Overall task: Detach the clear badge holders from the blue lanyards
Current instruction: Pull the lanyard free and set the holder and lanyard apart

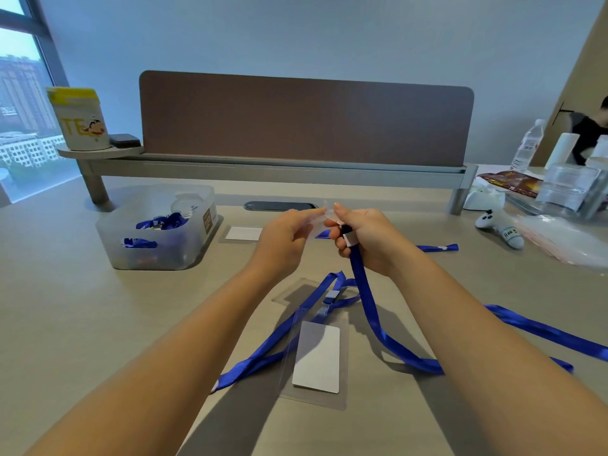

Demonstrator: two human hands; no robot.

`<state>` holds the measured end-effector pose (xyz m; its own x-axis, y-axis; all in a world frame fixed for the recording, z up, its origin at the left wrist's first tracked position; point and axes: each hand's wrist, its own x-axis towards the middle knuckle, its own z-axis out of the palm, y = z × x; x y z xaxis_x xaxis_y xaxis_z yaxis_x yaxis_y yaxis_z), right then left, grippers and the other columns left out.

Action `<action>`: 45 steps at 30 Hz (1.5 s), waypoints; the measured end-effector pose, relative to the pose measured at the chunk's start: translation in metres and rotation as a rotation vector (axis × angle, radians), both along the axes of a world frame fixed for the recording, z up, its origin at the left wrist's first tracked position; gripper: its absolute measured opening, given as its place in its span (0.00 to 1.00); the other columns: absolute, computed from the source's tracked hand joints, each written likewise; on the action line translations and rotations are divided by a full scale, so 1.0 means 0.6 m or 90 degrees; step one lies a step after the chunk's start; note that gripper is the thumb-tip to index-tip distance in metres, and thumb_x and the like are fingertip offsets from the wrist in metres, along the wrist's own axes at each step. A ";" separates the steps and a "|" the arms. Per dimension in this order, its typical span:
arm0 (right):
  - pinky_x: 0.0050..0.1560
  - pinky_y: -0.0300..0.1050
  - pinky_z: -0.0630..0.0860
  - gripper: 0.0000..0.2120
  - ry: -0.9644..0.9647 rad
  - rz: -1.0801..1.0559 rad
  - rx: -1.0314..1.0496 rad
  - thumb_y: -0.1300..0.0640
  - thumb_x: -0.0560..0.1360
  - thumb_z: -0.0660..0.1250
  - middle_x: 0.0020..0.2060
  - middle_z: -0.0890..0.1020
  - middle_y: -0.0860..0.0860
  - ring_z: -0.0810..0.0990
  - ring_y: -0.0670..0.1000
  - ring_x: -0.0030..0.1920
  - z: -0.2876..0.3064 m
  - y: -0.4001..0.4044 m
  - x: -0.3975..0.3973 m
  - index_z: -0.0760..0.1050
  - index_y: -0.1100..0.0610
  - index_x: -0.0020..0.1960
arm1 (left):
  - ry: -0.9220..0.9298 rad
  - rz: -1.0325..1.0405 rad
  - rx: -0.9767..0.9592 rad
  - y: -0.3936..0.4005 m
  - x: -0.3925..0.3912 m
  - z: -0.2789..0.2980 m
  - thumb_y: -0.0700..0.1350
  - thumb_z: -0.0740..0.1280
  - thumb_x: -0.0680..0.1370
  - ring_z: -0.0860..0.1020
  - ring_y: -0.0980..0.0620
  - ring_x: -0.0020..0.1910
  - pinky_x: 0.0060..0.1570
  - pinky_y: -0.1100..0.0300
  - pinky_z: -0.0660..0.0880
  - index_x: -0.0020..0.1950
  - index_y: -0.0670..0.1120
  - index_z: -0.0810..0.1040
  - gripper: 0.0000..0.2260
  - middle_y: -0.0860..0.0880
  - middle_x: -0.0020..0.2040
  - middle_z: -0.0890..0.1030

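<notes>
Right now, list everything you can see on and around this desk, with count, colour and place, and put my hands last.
blue lanyards: several, blue, across the desk centre and right; one held up
badge holder with white card: one, clear, near centre, clipped to a lanyard
held badge holder: one, clear, between both hands
loose badge holder: one, clear, beside the bin
storage bin: one, translucent, left, holding blue lanyards
canister: one, white and yellow, left shelf
divider panel: one, brown, back
water bottle: one, clear, far right
controller: one, white, right
desk: one, beige
left hand: gripping the clear holder
right hand: gripping the lanyard's clip end
</notes>
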<state>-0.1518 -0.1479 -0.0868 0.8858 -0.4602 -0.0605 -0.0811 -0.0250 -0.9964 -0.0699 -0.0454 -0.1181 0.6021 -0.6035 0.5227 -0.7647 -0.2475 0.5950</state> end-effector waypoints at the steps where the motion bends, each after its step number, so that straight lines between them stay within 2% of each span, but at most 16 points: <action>1: 0.24 0.32 0.69 0.17 0.011 -0.002 0.000 0.49 0.78 0.56 0.27 0.74 0.50 0.69 0.45 0.25 0.000 0.000 0.001 0.74 0.58 0.38 | -0.088 0.016 0.031 0.004 0.003 -0.002 0.35 0.56 0.78 0.74 0.43 0.57 0.54 0.59 0.71 0.67 0.44 0.68 0.17 0.40 0.59 0.77; 3: 0.24 0.33 0.69 0.19 0.036 -0.009 -0.016 0.45 0.77 0.56 0.26 0.74 0.50 0.69 0.45 0.25 -0.001 -0.001 0.003 0.75 0.58 0.37 | -0.262 0.018 0.059 0.010 0.010 -0.002 0.33 0.60 0.76 0.77 0.40 0.53 0.50 0.53 0.75 0.63 0.42 0.73 0.16 0.38 0.55 0.80; 5: 0.23 0.32 0.69 0.19 0.057 -0.018 -0.038 0.45 0.77 0.58 0.26 0.74 0.50 0.69 0.44 0.24 -0.004 0.000 0.005 0.74 0.58 0.37 | -0.370 0.001 0.086 0.016 0.018 -0.004 0.30 0.68 0.69 0.81 0.38 0.44 0.41 0.51 0.79 0.55 0.40 0.79 0.15 0.37 0.46 0.84; 9: 0.24 0.33 0.68 0.14 0.069 -0.022 -0.066 0.51 0.78 0.58 0.27 0.74 0.51 0.69 0.46 0.26 -0.006 0.001 0.009 0.74 0.58 0.38 | -0.451 0.019 0.104 0.020 0.023 -0.009 0.29 0.74 0.62 0.82 0.40 0.37 0.35 0.52 0.80 0.50 0.41 0.81 0.18 0.39 0.39 0.85; 12: 0.25 0.33 0.69 0.11 0.057 -0.023 -0.081 0.59 0.77 0.57 0.29 0.75 0.52 0.70 0.46 0.27 -0.006 0.003 0.012 0.74 0.58 0.38 | -0.383 0.006 0.101 0.022 0.023 -0.011 0.31 0.70 0.68 0.81 0.38 0.44 0.39 0.51 0.79 0.55 0.42 0.79 0.16 0.38 0.46 0.84; 14: 0.26 0.33 0.70 0.11 0.049 -0.021 -0.092 0.61 0.77 0.58 0.29 0.75 0.52 0.71 0.46 0.27 -0.004 0.003 0.014 0.74 0.57 0.38 | -0.271 0.024 0.111 0.018 0.017 -0.008 0.35 0.64 0.75 0.76 0.40 0.56 0.52 0.52 0.76 0.63 0.45 0.74 0.16 0.40 0.58 0.79; 16: 0.27 0.33 0.72 0.10 0.047 -0.009 -0.112 0.61 0.77 0.58 0.30 0.76 0.52 0.72 0.47 0.29 -0.003 0.002 0.016 0.75 0.58 0.40 | -0.131 0.021 0.135 0.017 0.016 -0.004 0.39 0.62 0.77 0.71 0.45 0.62 0.59 0.55 0.71 0.66 0.47 0.70 0.17 0.43 0.64 0.75; 19: 0.31 0.34 0.74 0.09 0.051 0.020 -0.151 0.60 0.78 0.58 0.32 0.78 0.51 0.75 0.47 0.31 -0.002 0.000 0.019 0.76 0.60 0.44 | 0.049 -0.051 0.090 0.022 0.012 0.011 0.42 0.64 0.75 0.72 0.49 0.57 0.56 0.55 0.71 0.63 0.46 0.72 0.16 0.44 0.62 0.76; 23: 0.38 0.35 0.74 0.12 0.035 0.043 -0.196 0.60 0.78 0.59 0.32 0.78 0.51 0.75 0.46 0.32 -0.006 0.002 0.023 0.74 0.55 0.37 | 0.214 -0.087 0.019 0.025 0.008 0.026 0.44 0.60 0.77 0.73 0.52 0.51 0.48 0.60 0.72 0.59 0.42 0.76 0.13 0.48 0.50 0.76; 27: 0.36 0.33 0.72 0.12 0.038 0.063 -0.274 0.59 0.78 0.59 0.32 0.77 0.49 0.74 0.45 0.34 -0.003 0.011 0.028 0.74 0.53 0.36 | 0.209 -0.036 0.004 0.020 0.015 0.034 0.44 0.61 0.77 0.74 0.54 0.42 0.43 0.62 0.72 0.55 0.40 0.78 0.12 0.47 0.46 0.76; 29: 0.36 0.32 0.71 0.10 0.038 0.062 -0.305 0.60 0.78 0.58 0.32 0.77 0.49 0.73 0.45 0.34 -0.002 0.016 0.029 0.77 0.57 0.42 | 0.198 -0.030 0.016 0.018 0.017 0.038 0.43 0.62 0.76 0.74 0.55 0.39 0.39 0.66 0.72 0.54 0.40 0.78 0.11 0.47 0.45 0.77; 31: 0.38 0.34 0.70 0.11 0.039 0.053 -0.343 0.61 0.78 0.58 0.32 0.76 0.49 0.73 0.45 0.35 -0.003 0.018 0.030 0.78 0.64 0.51 | 0.181 -0.023 0.039 0.017 0.018 0.041 0.42 0.63 0.76 0.74 0.52 0.43 0.42 0.62 0.73 0.55 0.39 0.78 0.11 0.43 0.47 0.79; 33: 0.41 0.38 0.71 0.12 0.041 0.047 -0.390 0.61 0.78 0.58 0.31 0.76 0.48 0.73 0.46 0.37 -0.005 0.021 0.031 0.77 0.66 0.54 | 0.151 -0.012 0.065 0.017 0.017 0.045 0.42 0.63 0.76 0.74 0.50 0.45 0.47 0.57 0.73 0.55 0.39 0.78 0.11 0.40 0.50 0.81; 37: 0.53 0.50 0.75 0.13 0.046 0.040 -0.454 0.60 0.79 0.57 0.31 0.74 0.47 0.74 0.50 0.41 -0.010 0.026 0.034 0.77 0.65 0.55 | 0.061 0.015 0.134 0.017 0.018 0.050 0.43 0.63 0.76 0.74 0.51 0.44 0.48 0.58 0.73 0.54 0.39 0.79 0.11 0.40 0.52 0.81; 40: 0.59 0.54 0.74 0.13 0.052 0.030 -0.503 0.58 0.79 0.56 0.31 0.74 0.46 0.74 0.50 0.44 -0.016 0.027 0.036 0.76 0.63 0.55 | 0.027 0.032 0.152 0.017 0.018 0.051 0.43 0.62 0.76 0.73 0.51 0.43 0.48 0.58 0.73 0.54 0.40 0.78 0.11 0.41 0.51 0.81; 45: 0.62 0.58 0.70 0.12 0.037 0.002 -0.546 0.57 0.79 0.55 0.29 0.73 0.43 0.71 0.45 0.36 -0.023 0.027 0.041 0.76 0.60 0.51 | -0.022 0.047 0.151 0.020 0.019 0.047 0.43 0.61 0.77 0.73 0.51 0.41 0.43 0.60 0.72 0.52 0.40 0.78 0.10 0.43 0.46 0.79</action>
